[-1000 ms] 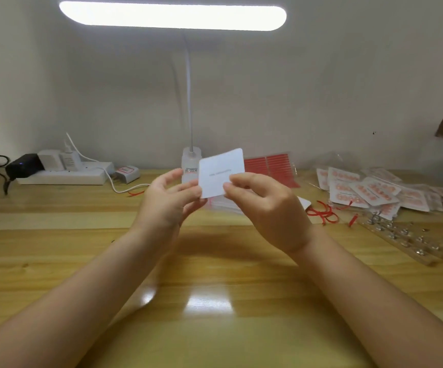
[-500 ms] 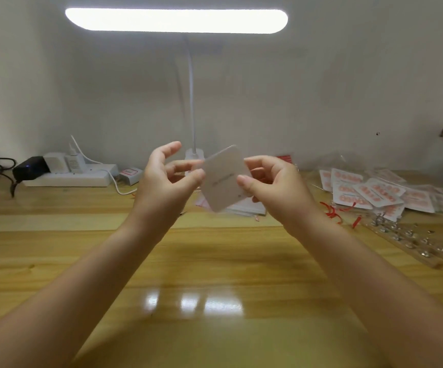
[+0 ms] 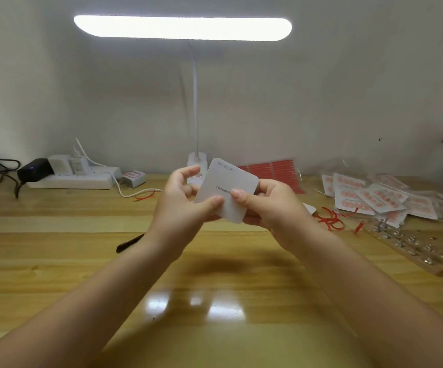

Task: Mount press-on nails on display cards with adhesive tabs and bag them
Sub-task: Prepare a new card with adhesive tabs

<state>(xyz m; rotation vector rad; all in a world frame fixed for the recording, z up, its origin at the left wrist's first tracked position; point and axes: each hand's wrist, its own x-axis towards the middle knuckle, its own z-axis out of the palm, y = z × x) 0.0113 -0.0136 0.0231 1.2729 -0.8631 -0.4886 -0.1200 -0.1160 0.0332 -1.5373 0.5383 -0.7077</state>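
My left hand (image 3: 180, 208) and right hand (image 3: 273, 208) both pinch a white display card (image 3: 228, 187), tilted, frame center above the desk (image 3: 56, 261).

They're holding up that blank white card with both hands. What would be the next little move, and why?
Probably lower the card flat onto the table and reach for the red adhesive-tab sheet behind it. The card, pinched by the left hand and right hand, shows only print, no tabs or nails, so tabs likely come first.
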